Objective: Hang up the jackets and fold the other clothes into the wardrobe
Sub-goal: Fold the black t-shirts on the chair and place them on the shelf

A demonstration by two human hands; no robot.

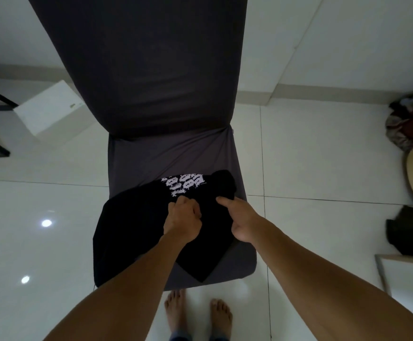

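We're mid-fold on the black T-shirt (136, 230), lower centre of the frame. It lies bunched on the seat of the grey-covered chair (176, 156), white print facing up near the shirt's upper edge, left side drooping over the seat's left edge.

Left hand (182, 221): fingers curled, pinching a ridge of fabric just below the print. Right hand (240, 217): lies on the shirt's right part, index finger stretched toward the upper right corner of the cloth; other fingers tuck under the palm, so we can't tell if they grip anything.

Our read: the fold step, early. The cloth isn't flat yet and no clean crease shows.

Next move likely calls for spreading or lifting the shirt so the overhanging left side comes back onto the seat, then folding a side in. The seat is narrower than the shirt, so cloth may slide off to the floor.

Outward: a heap of mixed clothes (409, 121) at the right edge, a dark garment (412, 232) lower right on the tiles, a white box (50, 107) at upper left. No wardrobe in view.
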